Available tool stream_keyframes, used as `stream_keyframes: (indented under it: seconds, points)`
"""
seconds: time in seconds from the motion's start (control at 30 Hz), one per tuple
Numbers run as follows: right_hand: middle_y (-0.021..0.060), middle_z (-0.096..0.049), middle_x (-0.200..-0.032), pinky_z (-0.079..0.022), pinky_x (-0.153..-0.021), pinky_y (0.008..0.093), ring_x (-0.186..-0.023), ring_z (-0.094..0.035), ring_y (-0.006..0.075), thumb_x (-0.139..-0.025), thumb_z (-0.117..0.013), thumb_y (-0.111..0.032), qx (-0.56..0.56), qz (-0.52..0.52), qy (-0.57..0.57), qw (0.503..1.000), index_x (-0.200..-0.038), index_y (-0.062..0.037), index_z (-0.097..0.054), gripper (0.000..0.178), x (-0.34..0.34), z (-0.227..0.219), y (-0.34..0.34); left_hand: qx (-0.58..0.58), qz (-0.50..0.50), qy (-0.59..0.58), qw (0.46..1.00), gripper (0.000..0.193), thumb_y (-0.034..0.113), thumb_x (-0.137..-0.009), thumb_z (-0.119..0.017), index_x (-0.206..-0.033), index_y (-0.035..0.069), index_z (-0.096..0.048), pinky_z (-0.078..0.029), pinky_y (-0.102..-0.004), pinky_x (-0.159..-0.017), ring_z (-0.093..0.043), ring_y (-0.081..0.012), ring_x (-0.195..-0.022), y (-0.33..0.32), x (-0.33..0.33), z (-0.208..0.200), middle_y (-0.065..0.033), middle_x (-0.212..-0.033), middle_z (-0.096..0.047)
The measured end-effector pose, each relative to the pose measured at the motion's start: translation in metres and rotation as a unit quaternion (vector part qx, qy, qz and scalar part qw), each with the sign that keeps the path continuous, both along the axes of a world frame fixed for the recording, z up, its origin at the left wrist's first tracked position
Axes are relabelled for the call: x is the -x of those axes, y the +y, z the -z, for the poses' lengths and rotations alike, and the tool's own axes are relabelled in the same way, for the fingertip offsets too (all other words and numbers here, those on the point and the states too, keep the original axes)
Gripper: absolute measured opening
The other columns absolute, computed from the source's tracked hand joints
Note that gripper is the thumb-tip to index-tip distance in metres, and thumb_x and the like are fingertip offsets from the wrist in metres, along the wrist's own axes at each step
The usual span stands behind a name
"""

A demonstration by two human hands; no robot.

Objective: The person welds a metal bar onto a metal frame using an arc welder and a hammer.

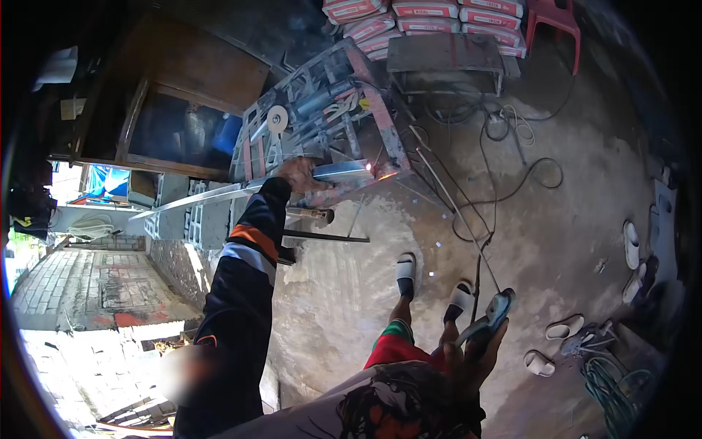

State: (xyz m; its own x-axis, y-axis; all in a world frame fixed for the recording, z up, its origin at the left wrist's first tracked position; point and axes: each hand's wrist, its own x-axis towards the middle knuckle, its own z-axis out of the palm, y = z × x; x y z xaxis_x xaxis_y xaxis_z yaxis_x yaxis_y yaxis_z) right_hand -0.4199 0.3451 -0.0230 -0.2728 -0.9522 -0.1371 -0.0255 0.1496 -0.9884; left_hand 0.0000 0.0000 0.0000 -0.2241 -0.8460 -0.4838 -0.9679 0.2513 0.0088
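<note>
My left hand (296, 174) is closed round a long, bright metal tube (219, 194) that lies slanting across the near edge of a rusty metal frame workbench (384, 128). A glowing spot shows at the tube's right end, with an orange glow on the bench edge beside it. In my right hand (479, 351), lower right, is a welding electrode holder (499, 307). A long thin rod (457, 212) runs up from its jaws toward the bench; its far end appears apart from the glow. Under my left hand are a short cylindrical piece (320, 215) and a dark bar (325, 235).
Tools and a pale disc (277, 118) crowd the bench. Black cables (490, 201) loop over the concrete floor. Stacked bags (428, 9), a low bench (444, 55) and a red chair (553, 22) stand behind. Slippers (564, 327) and a green hose (614, 388) lie at right.
</note>
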Motion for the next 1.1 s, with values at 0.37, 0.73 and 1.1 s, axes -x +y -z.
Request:
stream_keyframes:
  seconds: [0.37, 0.73, 1.1]
  points:
    - [0.0204, -0.05, -0.129, -0.048, -0.092, 0.0376, -0.119, -0.054, 0.0306, -0.068, -0.083, -0.011, -0.071, 0.007, 0.022, 0.997, -0.152, 0.0013, -0.015, 0.109, 0.013, 0.01, 0.007, 0.147, 0.026, 0.041, 0.988, 0.044, 0.019, -0.074, -0.075, -0.115, 0.011, -0.061, -0.052, -0.0416, -0.082, -0.066, -0.0336, -0.094, 0.03, -0.007, 0.028, -0.0131, -0.104, -0.067]
    - [0.0221, -0.052, -0.13, -0.047, -0.093, 0.0365, -0.117, -0.055, 0.0309, -0.067, -0.084, -0.016, -0.049, 0.001, 0.053, 0.997, -0.151, 0.0024, -0.016, 0.11, 0.008, 0.014, -0.001, 0.194, 0.01, -0.01, 0.981, 0.065, 0.014, -0.068, -0.073, -0.127, 0.008, -0.048, -0.037, -0.0496, -0.098, -0.046, -0.0357, -0.121, 0.038, -0.001, 0.04, -0.0168, -0.124, -0.049]
    - [0.0043, -0.054, -0.093, -0.048, -0.074, 0.0253, -0.094, -0.06, 0.0172, -0.074, -0.076, -0.005, -0.082, -0.008, -0.067, 0.994, -0.152, 0.0021, -0.008, 0.104, -0.005, 0.032, 0.002, -0.023, -0.021, 0.135, 0.99, 0.075, 0.052, -0.078, -0.07, -0.137, 0.016, -0.04, -0.03, -0.0565, -0.106, -0.044, -0.0348, -0.126, 0.012, -0.044, 0.05, -0.0124, -0.134, -0.048]
